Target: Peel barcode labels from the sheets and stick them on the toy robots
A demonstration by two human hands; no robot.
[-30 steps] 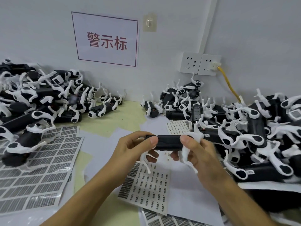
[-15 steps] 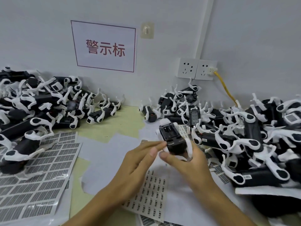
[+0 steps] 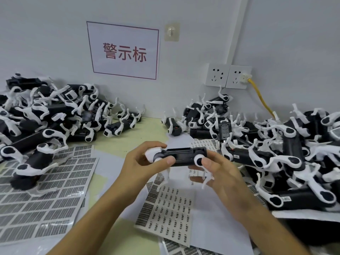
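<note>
A black toy robot (image 3: pixel 181 157) with white legs lies sideways in the air in the middle of the view, legs pointing down. My left hand (image 3: pixel 145 162) grips its left end, thumb on the front. My right hand (image 3: pixel 219 173) grips its right end, thumb pressed by a white leg joint. Below the hands lies a barcode label sheet (image 3: pixel 167 216), partly peeled. A bigger label sheet (image 3: pixel 47 196) lies at the left.
A pile of toy robots (image 3: pixel 46 124) covers the left of the table, and a larger pile (image 3: pixel 287 159) fills the right. White backing paper (image 3: pixel 217 218) lies under the sheets. On the wall hang a sign (image 3: pixel 125 50) and sockets (image 3: pixel 228 76) with a yellow cable.
The robot has turned from end-on to sideways between my hands, and both hands now grip its ends. The view has shifted slightly.
</note>
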